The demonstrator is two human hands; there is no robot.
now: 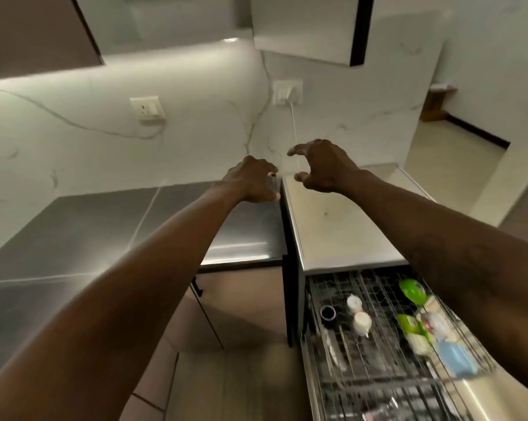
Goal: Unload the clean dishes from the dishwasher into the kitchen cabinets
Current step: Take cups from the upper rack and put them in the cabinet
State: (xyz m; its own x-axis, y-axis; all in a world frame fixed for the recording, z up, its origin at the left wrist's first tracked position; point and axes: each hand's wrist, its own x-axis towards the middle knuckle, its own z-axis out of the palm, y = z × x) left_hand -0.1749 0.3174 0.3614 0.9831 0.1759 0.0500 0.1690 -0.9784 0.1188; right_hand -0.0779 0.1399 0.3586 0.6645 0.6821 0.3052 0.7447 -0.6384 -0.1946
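The open dishwasher's wire rack (pixel 375 354) is pulled out at the lower right. It holds a green dish (pixel 412 290), a blue item (pixel 457 358), two white cups (pixel 361 322) and a small black cup (pixel 328 313), all blurred. Both my arms stretch forward over the counters. My left hand (pixel 252 182) hovers at the back of the steel counter (pixel 83 235), knuckles up, its fingertips hidden. My right hand (pixel 325 168) is above the dishwasher's pale top (pixel 335 235), thumb and fingers curved apart, with nothing plainly between them.
Wall cabinets (pixel 305 28) hang overhead. Two sockets (pixel 147 109) sit on the marble wall, and a white cable (pixel 293 123) drops from the right one. A base cabinet door (pixel 241 299) is beside the dishwasher. A doorway opens at the right.
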